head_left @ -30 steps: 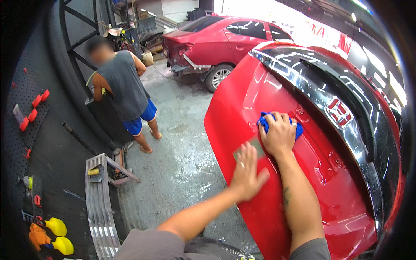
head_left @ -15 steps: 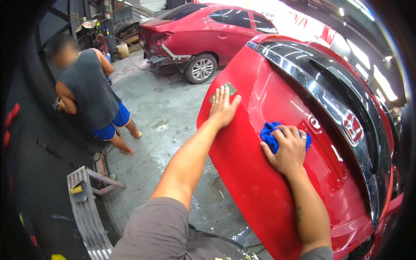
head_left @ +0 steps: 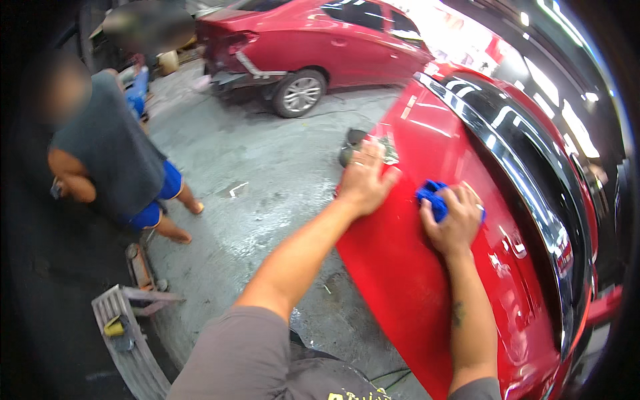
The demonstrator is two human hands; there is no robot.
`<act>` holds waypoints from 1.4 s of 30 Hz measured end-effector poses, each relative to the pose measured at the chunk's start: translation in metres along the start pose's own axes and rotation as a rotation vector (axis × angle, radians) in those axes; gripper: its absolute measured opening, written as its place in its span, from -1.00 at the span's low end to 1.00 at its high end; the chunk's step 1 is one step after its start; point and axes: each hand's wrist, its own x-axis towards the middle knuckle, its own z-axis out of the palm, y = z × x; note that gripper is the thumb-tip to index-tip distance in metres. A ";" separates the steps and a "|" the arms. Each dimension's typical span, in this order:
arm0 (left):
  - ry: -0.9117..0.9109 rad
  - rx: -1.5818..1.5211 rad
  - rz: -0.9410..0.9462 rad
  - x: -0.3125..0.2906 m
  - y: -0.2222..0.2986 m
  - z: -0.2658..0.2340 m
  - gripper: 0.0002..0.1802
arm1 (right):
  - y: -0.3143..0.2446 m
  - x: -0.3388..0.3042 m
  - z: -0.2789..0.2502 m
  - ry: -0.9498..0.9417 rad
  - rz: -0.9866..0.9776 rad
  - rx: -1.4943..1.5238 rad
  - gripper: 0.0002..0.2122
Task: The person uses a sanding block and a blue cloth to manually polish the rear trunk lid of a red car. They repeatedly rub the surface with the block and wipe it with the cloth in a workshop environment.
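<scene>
My left hand (head_left: 365, 180) lies flat with its fingers stretched out near the far left edge of a glossy red car panel (head_left: 380, 267). A small grey-green sheet (head_left: 389, 151) shows beside and partly under its fingertips; motion blur hides its detail. My right hand (head_left: 455, 220) is closed over a crumpled blue cloth (head_left: 433, 195) and rests it on the panel, farther right. Part of the cloth also shows past the right side of the hand.
A second red car (head_left: 333, 50) with its rear bumper off stands at the back. To the left, a person (head_left: 110, 147) in a dark sleeveless top stands near a metal step bench (head_left: 137, 340). A dark rounded object (head_left: 352, 143) lies beyond the panel's edge.
The view has shifted, so the other car and the person sit farther left. Both hands appear farther right in the picture. The dark rounded object now shows beside my left fingertips.
</scene>
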 end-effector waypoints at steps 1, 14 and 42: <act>0.018 0.053 0.019 -0.003 0.002 -0.004 0.09 | 0.001 -0.004 0.001 -0.022 0.015 0.055 -0.72; -0.102 -0.032 0.135 -0.022 -0.031 -0.011 0.17 | 0.014 -0.012 0.011 -0.048 0.010 0.133 -0.77; -0.117 0.118 0.117 0.010 0.013 0.011 0.04 | 0.018 -0.006 -0.001 -0.051 0.069 0.139 -0.73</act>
